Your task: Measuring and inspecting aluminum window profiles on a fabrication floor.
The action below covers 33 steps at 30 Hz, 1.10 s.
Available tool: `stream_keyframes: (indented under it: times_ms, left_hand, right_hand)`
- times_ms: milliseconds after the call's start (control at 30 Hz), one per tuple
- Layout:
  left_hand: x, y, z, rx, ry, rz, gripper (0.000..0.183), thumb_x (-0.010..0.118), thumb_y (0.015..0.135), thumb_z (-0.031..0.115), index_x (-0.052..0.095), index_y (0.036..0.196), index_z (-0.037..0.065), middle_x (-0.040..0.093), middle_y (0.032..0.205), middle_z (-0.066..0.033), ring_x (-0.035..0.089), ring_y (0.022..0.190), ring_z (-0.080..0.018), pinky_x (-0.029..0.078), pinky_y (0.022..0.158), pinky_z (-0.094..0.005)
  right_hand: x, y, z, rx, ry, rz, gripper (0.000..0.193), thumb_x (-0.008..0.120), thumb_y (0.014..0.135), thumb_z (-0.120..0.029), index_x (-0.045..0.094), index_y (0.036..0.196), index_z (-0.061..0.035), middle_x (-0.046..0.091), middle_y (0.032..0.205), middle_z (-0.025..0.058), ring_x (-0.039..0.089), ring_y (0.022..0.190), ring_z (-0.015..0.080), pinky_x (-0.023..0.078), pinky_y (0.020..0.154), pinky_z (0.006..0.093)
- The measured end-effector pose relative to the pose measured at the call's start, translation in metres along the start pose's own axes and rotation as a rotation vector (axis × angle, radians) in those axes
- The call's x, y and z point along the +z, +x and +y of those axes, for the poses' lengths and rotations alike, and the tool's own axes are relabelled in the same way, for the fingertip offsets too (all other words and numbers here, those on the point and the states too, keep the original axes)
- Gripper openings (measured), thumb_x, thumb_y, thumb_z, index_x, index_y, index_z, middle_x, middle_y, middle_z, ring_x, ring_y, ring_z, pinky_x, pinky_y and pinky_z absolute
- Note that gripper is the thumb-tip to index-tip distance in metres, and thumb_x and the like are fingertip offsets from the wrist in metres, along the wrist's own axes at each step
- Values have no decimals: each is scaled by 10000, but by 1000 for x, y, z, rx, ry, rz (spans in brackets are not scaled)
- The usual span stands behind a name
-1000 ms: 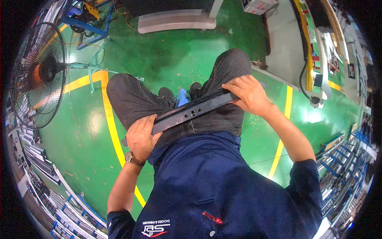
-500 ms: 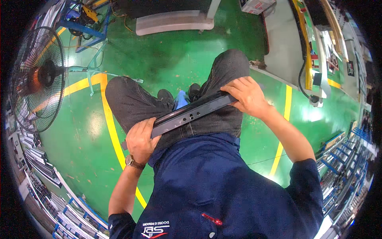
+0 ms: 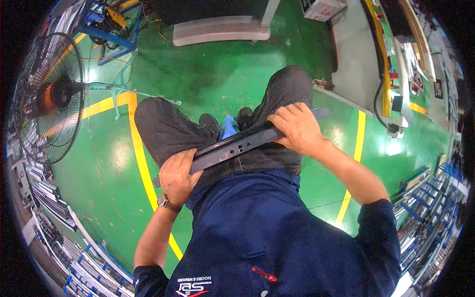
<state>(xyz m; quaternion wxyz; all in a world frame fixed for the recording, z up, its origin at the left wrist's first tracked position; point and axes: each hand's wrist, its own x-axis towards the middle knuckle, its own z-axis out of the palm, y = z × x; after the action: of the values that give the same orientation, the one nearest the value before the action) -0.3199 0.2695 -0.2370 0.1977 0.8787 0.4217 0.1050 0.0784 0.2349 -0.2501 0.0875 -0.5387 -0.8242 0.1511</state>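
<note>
A long dark grey metal profile lies slantwise across my lap, its right end higher in the view than its left. Several small holes are grouped near the middle of its near face. My left hand wraps round the profile close to its left end, with the thumb along the near side. Farther along, my right hand grips it from above, and the right end sticks out past the fingers. The undersides of both grips are hidden.
A black standing fan stands at the left on the green floor. Racks of long profiles line the lower left and the right. A white box and a grey panel are at the upper right. Yellow lines mark the floor.
My right hand has slid left along the profile, so more of its right end shows. My left hand keeps its hold, and the whole view has shifted slightly.
</note>
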Motion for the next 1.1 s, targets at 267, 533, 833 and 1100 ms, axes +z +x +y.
stream_keyframes:
  times_ms: [267,533,833,1100]
  left_hand:
    - [-2,12,17,-47,-34,-49,601,897,753,200,721,1308,51,760,1211,-139,726,1108,-352,583,964,-463]
    - [21,41,51,-62,-67,-60,593,907,761,171,716,1311,57,773,1236,-143,745,1107,-350,593,958,-466]
    - [28,35,48,1,-44,24,610,910,745,157,727,1319,58,788,1230,-145,756,1110,-345,595,978,-458]
    - [27,37,49,16,-41,41,585,907,753,152,731,1301,51,792,1207,-148,763,1081,-346,602,957,-458]
  right_hand:
    - [1,-3,-2,-5,-42,5,684,946,709,-380,688,1293,-133,650,1107,45,645,1067,269,446,1006,464]
    - [1,-4,-4,22,-76,-31,734,969,685,-369,683,1324,-150,660,1151,35,648,1112,257,437,1052,484]
    - [5,-9,-4,10,-110,-6,764,972,681,-379,673,1348,-157,662,1164,20,644,1105,239,431,1044,479]
    - [3,-9,-4,1,-86,9,759,974,672,-382,678,1333,-156,663,1158,24,648,1094,239,431,1025,472]
